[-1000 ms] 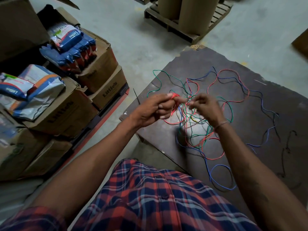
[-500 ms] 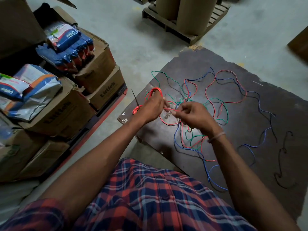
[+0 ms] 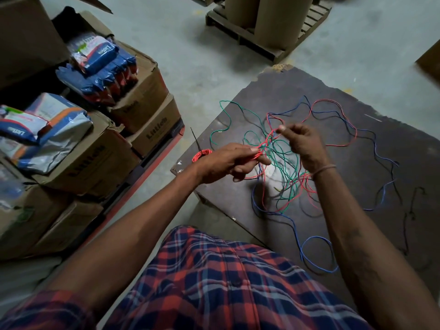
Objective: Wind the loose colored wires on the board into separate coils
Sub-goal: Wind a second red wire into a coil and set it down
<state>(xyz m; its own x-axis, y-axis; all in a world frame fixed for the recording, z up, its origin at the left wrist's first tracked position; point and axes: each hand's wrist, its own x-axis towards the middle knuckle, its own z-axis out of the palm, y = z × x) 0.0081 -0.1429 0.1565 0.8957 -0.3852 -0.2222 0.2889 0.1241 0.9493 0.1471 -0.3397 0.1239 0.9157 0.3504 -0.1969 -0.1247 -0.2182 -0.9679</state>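
Both hands were up over the board [image 3: 392, 148], working the red wire [image 3: 342, 126]. The left hand [image 3: 226, 163] had its fingers curled round a red coil [image 3: 202, 155], whose loops stuck out past the hand at about 9 o'clock, right over the board's left corner. From that fist a red strand ran up toward 1 o'clock to the right hand [image 3: 301, 142], which pinched it between thumb and forefinger, the other fingers folded in. A thin band [image 3: 325, 168] sat on that wrist. Under and around the hands it was a proper tangle: the green wire [image 3: 226, 120] looped out to 10 o'clock near the board's edge, the blue wire [image 3: 316, 256] trailed down to 5 o'clock in a big loop near the right forearm, and more red ran in a wide arc up at 1 o'clock. A black wire [image 3: 414, 203] lay off at 3 o'clock, well apart from the knot. Off to 9 o'clock were stacked boxes [image 3: 100, 158] with packets [image 3: 100, 58] on top, and a pallet [image 3: 266, 41] sat at 12 o'clock on the floor.
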